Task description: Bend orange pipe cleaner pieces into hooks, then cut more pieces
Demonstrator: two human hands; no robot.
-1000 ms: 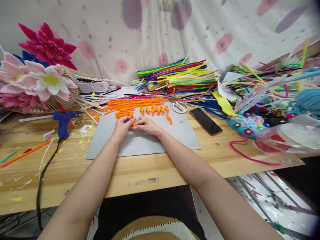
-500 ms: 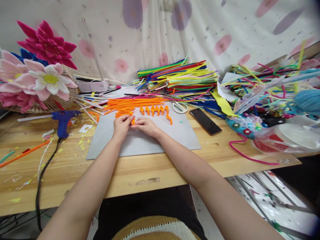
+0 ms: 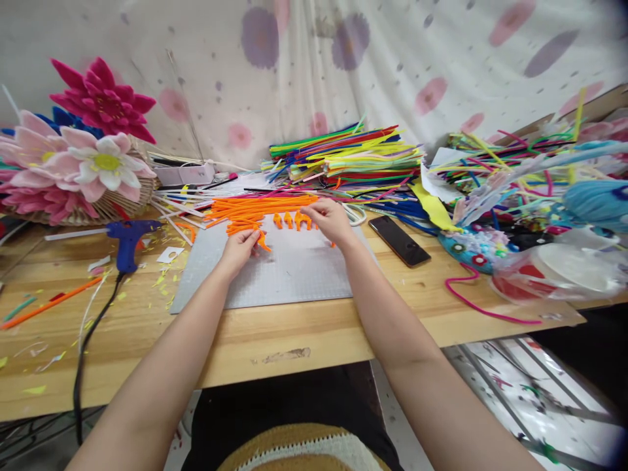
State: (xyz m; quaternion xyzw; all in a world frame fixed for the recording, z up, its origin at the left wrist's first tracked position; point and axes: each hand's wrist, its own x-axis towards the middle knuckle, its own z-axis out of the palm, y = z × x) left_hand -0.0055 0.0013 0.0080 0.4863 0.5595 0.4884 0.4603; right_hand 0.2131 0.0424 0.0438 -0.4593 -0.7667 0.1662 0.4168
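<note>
My left hand (image 3: 239,252) is closed in a pinch on a small bent orange pipe cleaner piece (image 3: 263,243), which pokes out past the fingertips over the grey cutting mat (image 3: 289,281). Higher up and to the right, my right hand (image 3: 330,219) hovers at the row of folded orange pipe cleaner pieces (image 3: 288,220), fingers bent and drawn together. Whatever its fingertips hold, if anything, cannot be made out. That hand hides part of the row and most of the scissors (image 3: 356,214). Straight orange pipe cleaners (image 3: 262,206) lie along the mat's back edge.
A blue glue gun (image 3: 126,242) with a black cord lies left, among yellow scraps. Felt-like flowers (image 3: 105,160) stand behind it. A phone (image 3: 400,241) rests right of the mat. Bundles of coloured pipe cleaners (image 3: 348,154) fill the back; a plastic-wrapped tub (image 3: 559,271) sits far right.
My right hand has left my left hand and moved right and away from me, to the row of orange pieces. My left hand stays near its place with the orange piece.
</note>
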